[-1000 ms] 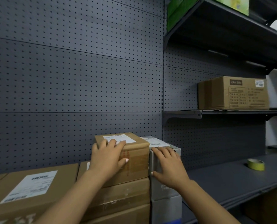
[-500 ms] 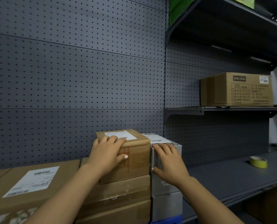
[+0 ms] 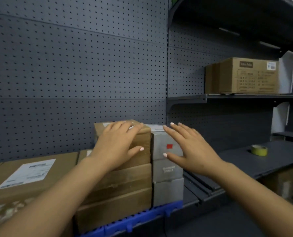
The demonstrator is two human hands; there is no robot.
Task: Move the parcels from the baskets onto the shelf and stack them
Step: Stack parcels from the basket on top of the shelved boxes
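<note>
A small brown parcel (image 3: 144, 147) tops a stack of brown cartons (image 3: 125, 183) against the pegboard. My left hand (image 3: 115, 144) lies flat over its top and front, fingers straight. Beside it on the right stands a stack of grey parcels (image 3: 166, 170); the top one carries a red square. My right hand (image 3: 188, 147) hovers just off the grey top parcel with fingers spread and holds nothing. A wide brown parcel (image 3: 26, 177) with a white label lies at the left. The stacks stand on a blue plastic base (image 3: 133, 219).
The dark shelf board (image 3: 265, 159) to the right carries a roll of yellow tape (image 3: 259, 150). A large carton (image 3: 243, 76) sits on the upper right shelf. Another carton (image 3: 282, 182) shows under the right board.
My right hand has lifted off the grey parcel and spread open to its right. My left hand slid further up over the brown parcel's top. The view dropped and drew closer.
</note>
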